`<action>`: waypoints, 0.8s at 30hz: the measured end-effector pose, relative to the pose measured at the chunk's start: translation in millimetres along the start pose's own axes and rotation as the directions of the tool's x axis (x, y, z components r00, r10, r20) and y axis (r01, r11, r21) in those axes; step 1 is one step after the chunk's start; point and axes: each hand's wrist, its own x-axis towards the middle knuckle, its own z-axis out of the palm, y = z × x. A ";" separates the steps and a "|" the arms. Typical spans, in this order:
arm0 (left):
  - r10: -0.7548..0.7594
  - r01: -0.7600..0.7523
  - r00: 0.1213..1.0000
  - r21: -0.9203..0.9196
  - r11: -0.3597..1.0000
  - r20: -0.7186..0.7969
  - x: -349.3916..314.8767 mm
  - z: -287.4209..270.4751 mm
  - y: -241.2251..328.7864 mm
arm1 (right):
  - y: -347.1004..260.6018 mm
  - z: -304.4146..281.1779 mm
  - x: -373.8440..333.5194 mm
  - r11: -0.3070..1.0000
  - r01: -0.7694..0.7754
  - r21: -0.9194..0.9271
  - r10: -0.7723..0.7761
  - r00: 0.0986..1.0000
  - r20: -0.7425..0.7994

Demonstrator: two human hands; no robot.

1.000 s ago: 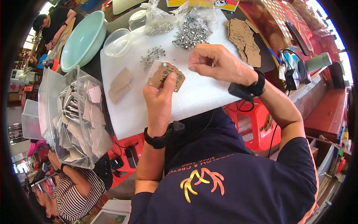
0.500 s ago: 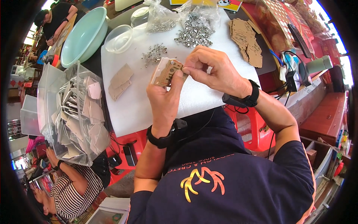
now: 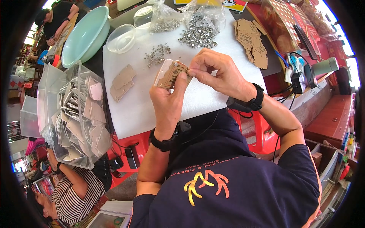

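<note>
My left hand [image 3: 169, 100] grips a small flat plate [image 3: 167, 76] with a brown printed covering and a pale edge, its thumb pressed on the face. At the plate's right edge, thumb and index finger of my right hand [image 3: 220, 72] are pinched together; whatever lies between them is too small to make out. Just beyond the plate is a loose scatter of small shiny metal pieces [image 3: 157, 54]. Two brown flat plates [image 3: 122, 81] lie overlapping on the white sheet [image 3: 140, 110], left of my left hand.
Bags of small metal pieces [image 3: 165, 24] [image 3: 199, 30] and a clear round tub [image 3: 121, 40] stand at the back. A pile of brown pieces [image 3: 251, 41] lies at right. On the left are a bin of plates [image 3: 81, 114], a green basin [image 3: 85, 38] and a person in stripes [image 3: 76, 195].
Both hands stay almost in place at the plate, with only a slight shift of the right hand's fingers. The plate remains in my left hand.
</note>
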 end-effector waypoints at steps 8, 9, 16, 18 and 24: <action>0.024 -0.024 1.000 0.038 0.999 -0.005 0.6 0.8 -0.8 | 1.8 1.2 0.2 1.000 -0.016 0.022 0.016 1.000 -0.001; 0.024 -0.024 1.000 0.037 0.999 -0.005 0.8 1.2 -1.1 | 2.2 1.3 0.1 0.999 -0.023 0.029 0.023 1.000 -0.001; 0.061 -0.060 0.998 0.042 0.997 -0.031 1.4 2.7 -4.7 | -2.2 5.1 1.0 0.985 -0.144 0.098 0.144 0.990 0.012; 0.072 -0.071 0.997 0.033 0.997 -0.029 2.0 2.5 -5.4 | -6.4 5.7 2.6 0.983 -0.171 0.064 0.172 0.985 -0.006; 0.025 -0.024 1.000 0.066 0.998 -0.017 1.0 0.6 -3.0 | -0.5 1.6 4.3 0.999 0.034 0.005 -0.034 0.999 0.013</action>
